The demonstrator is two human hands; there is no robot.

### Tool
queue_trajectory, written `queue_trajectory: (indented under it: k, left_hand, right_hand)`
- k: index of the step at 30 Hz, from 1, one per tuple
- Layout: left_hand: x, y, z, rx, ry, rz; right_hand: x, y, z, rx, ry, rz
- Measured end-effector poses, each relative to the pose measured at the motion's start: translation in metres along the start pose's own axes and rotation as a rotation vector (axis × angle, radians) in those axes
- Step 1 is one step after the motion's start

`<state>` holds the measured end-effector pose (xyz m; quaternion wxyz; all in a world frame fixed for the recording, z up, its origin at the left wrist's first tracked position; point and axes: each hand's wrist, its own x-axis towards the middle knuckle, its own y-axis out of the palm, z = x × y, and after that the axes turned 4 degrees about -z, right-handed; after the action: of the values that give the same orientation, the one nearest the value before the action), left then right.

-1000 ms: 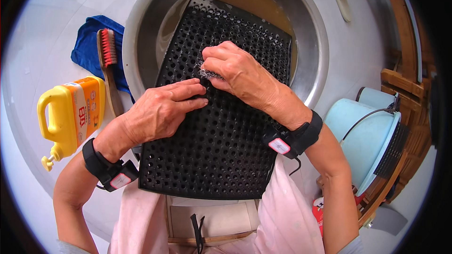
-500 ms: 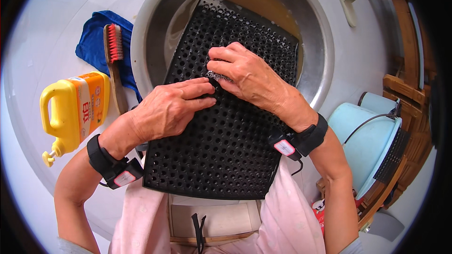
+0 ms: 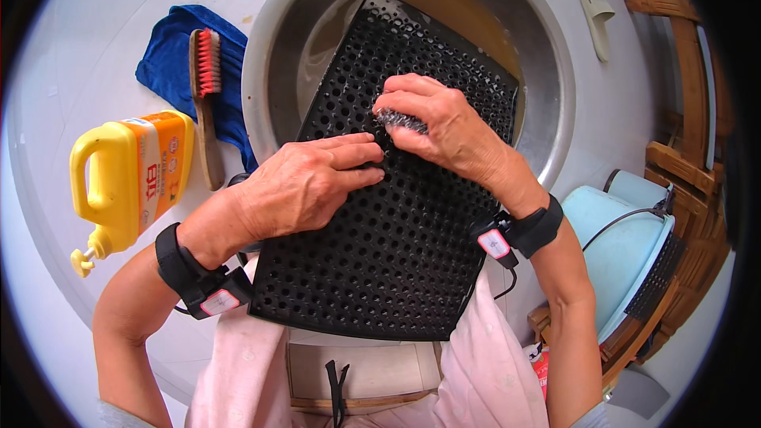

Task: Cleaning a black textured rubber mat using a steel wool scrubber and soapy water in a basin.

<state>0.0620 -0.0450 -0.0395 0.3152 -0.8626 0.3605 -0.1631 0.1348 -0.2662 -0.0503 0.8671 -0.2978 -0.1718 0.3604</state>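
A black perforated panel (image 3: 372,246) slants from my lap up into a wide metal basin (image 3: 265,71). Its surface is full of round holes, and the upper part looks wet. My right hand (image 3: 452,123) is closed around a steel wool scrubber (image 3: 402,120), which it presses against the middle of the panel. Just left of it, my left hand (image 3: 305,182) lies across the panel's left edge with its fingers stretched over the holes. The palm sides of both hands are hidden.
Brownish water (image 3: 476,28) lies in the basin. To the left are a wooden brush (image 3: 204,103) with red bristles, a blue cloth (image 3: 158,55) and a yellow jug (image 3: 119,178) with a pump. On the right stand a light blue bucket (image 3: 614,230) and wooden furniture (image 3: 690,87); slippers (image 3: 593,12) lie beyond.
My right hand, with the steel wool scrubber, has shifted slightly on the panel, tilting so more of the scrubber shows. The whole view has shifted a little; my left hand keeps its place on the panel.
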Motion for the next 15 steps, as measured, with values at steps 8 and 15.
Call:
queue_trajectory:
  k: [8,15]
  left_hand:
    - [-0.001,0.000,0.000,0.008,-0.021,0.010]
    - [-0.001,-0.001,-0.001,0.024,-0.004,-0.001]
  right_hand:
    - [-0.001,0.003,0.011,-0.140,-0.096,0.040]
    - [-0.011,0.008,0.026,-0.246,0.036,-0.027]
